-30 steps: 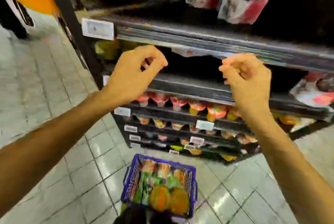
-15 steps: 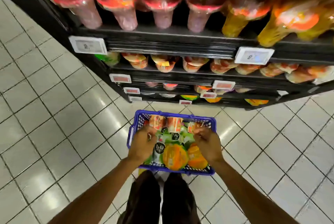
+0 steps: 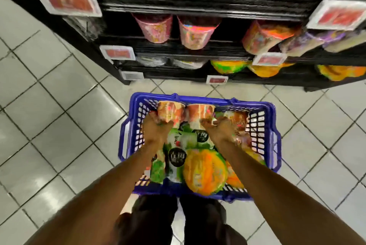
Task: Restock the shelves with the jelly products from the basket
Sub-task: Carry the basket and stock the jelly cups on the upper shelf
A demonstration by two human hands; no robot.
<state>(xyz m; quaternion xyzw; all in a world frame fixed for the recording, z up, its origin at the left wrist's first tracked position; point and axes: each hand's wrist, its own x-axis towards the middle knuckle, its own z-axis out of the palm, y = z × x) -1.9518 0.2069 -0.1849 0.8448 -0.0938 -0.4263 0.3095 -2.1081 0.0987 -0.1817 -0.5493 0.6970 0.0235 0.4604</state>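
Tiled floor (image 3: 59,106) below the shelves (image 3: 198,9) carried the basket (image 3: 277,145), heaped with jelly packs (image 3: 204,171). At its far edge, my left hand (image 3: 156,130) had its fingers curled round the left cup (image 3: 171,112), and my right hand (image 3: 219,131) apparently round the middle cup (image 3: 200,112). Most restocking seemingly remained.

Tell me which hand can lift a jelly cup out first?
Probably the left hand: its fingers curl round the left cup. The right hand sits between the middle cup and right cup, its hold too blurred to tell.

— Is the light coming from overhead?
— Yes, bright and even; it is glaring in white patches off the floor tiles (image 3: 45,183) at left.
— And sharpness?
— Motion blur is smearing the shelves (image 3: 198,7) and price tags (image 3: 67,1); straight lines are bowing near the edges.
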